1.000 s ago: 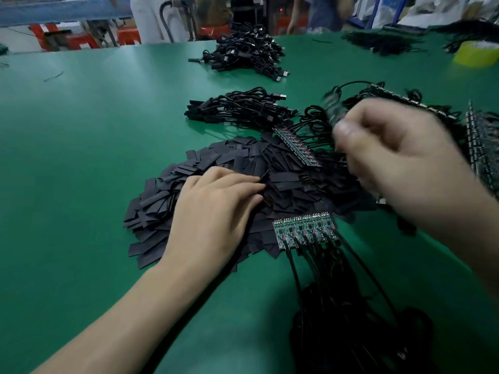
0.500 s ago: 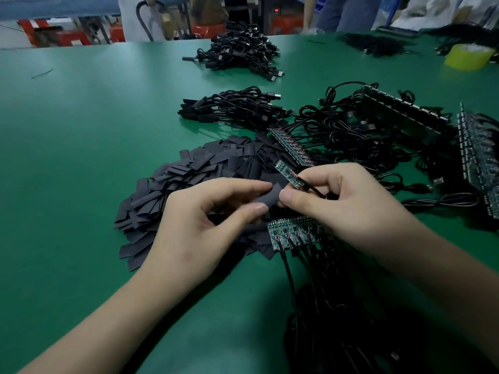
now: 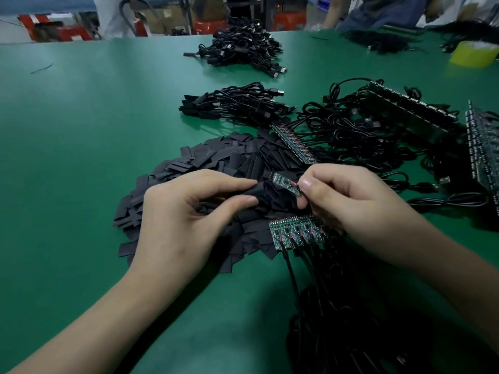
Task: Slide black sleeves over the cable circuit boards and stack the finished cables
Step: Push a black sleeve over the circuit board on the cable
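Table [image 3: 94,130] green: sleeve pile [image 3: 216,157], cable bundles [image 3: 237,103] | left fingers [image 3: 229,183] pinch sleeve [image 3: 263,194] | right fingers [image 3: 310,184] pinch circuit board [image 3: 286,184]

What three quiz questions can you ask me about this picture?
1. True or false: the left hand pinches a black sleeve.
2. What does the right hand hold? A: a board. B: a spoon. C: a cup.
3. Fill in: the table is coloured ____.
Key: 1 true; 2 A; 3 green.
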Demonstrator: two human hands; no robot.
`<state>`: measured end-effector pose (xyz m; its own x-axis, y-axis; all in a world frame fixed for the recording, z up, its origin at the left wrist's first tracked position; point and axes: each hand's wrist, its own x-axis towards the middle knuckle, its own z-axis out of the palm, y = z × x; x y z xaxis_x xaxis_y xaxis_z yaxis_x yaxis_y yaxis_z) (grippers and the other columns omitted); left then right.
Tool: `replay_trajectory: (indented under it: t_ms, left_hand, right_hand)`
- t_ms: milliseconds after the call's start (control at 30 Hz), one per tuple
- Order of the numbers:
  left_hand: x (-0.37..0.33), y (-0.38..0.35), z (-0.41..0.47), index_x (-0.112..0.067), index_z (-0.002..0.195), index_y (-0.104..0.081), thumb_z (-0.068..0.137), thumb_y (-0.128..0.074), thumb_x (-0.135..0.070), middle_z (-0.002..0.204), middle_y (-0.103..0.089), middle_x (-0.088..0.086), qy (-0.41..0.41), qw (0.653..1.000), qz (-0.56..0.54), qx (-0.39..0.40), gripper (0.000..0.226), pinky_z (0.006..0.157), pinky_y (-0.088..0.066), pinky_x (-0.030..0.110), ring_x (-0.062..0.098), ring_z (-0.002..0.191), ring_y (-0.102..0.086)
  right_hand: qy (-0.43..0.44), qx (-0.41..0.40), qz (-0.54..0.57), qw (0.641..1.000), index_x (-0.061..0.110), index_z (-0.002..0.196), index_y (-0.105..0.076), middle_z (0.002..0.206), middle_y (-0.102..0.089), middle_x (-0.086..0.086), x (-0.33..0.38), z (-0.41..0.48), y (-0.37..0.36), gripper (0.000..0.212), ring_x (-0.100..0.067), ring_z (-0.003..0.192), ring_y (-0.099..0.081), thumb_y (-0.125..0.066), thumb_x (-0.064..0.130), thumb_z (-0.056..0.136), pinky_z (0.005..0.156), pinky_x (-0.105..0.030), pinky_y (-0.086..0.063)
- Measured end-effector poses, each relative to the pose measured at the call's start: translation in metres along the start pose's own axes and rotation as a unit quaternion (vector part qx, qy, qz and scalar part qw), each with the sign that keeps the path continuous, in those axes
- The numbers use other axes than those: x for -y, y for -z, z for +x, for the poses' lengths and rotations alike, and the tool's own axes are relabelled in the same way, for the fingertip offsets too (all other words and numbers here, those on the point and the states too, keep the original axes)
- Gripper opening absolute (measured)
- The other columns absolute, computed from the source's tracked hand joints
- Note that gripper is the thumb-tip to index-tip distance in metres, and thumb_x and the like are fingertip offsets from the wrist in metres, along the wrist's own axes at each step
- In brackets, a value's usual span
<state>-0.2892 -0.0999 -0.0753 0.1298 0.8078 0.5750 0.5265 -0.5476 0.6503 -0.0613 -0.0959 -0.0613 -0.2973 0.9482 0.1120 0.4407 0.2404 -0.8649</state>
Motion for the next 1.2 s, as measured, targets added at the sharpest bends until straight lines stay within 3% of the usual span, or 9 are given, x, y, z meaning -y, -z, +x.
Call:
replay_trajectory:
  t_ms: [200, 433, 667, 867, 1200]
  left_hand:
    - [0.001, 0.000, -0.001, -0.025, 0.097, -0.079, 0.081, -0.082, -0.023, 0.093, -0.074, -0.018, -0.011, 1.000, 0.011, -0.004, 0.017, 0.081, -0.048, 0.009, 0.001, 0.087, -0.070]
    - [0.002, 0.002, -0.001, -0.022, 0.099, -0.080, 0.083, -0.083, -0.024, 0.097, -0.074, -0.015, -0.039, 0.998, 0.045, 0.000, 0.016, 0.085, -0.049, 0.014, 0.000, 0.090, -0.069]
    - [0.008, 0.010, 0.004, -0.020, 0.104, -0.081, 0.086, -0.078, -0.029, 0.098, -0.073, -0.010, -0.119, 0.983, 0.105, 0.091, 0.021, 0.082, -0.053, 0.017, 0.001, 0.086, -0.067]
    - [0.006, 0.007, 0.002, -0.018, 0.104, -0.081, 0.085, -0.077, -0.031, 0.096, -0.074, -0.010, -0.086, 0.988, 0.084, 0.098, 0.023, 0.085, -0.049, 0.012, -0.001, 0.088, -0.066]
    - [0.005, 0.006, 0.000, -0.023, 0.106, -0.080, 0.086, -0.075, -0.034, 0.099, -0.072, -0.014, -0.063, 0.989, 0.086, 0.105, 0.023, 0.083, -0.053, 0.024, 0.001, 0.091, -0.067]
  right_hand:
    - [0.031, -0.007, -0.081, 0.996, 0.024, 0.076, -0.063, 0.051, -0.040, 0.011, 0.004, -0.005, 0.000, 0.034, -0.003, 0.048, -0.035, -0.052, 0.043, 0.102, 0.049, -0.018, -0.029]
    - [0.023, -0.006, -0.115, 0.993, 0.023, 0.074, -0.062, 0.052, -0.044, 0.012, 0.007, -0.007, -0.003, 0.032, -0.004, 0.047, -0.038, -0.053, 0.041, 0.099, 0.049, -0.018, -0.032]
    - [0.003, 0.019, -0.139, 0.990, 0.024, 0.075, -0.064, 0.053, -0.046, 0.010, 0.004, -0.004, 0.002, 0.034, -0.004, 0.047, -0.038, -0.050, 0.047, 0.096, 0.050, -0.021, -0.032]
    - [-0.005, 0.026, -0.117, 0.993, 0.025, 0.076, -0.065, 0.050, -0.040, 0.010, 0.003, -0.004, 0.002, 0.034, -0.005, 0.046, -0.034, -0.049, 0.049, 0.095, 0.047, -0.022, -0.029]
    - [0.035, 0.018, -0.208, 0.977, 0.025, 0.077, -0.061, 0.059, -0.054, 0.017, 0.005, -0.007, -0.004, 0.033, -0.004, 0.056, -0.049, -0.047, 0.049, 0.095, 0.055, -0.018, -0.035]
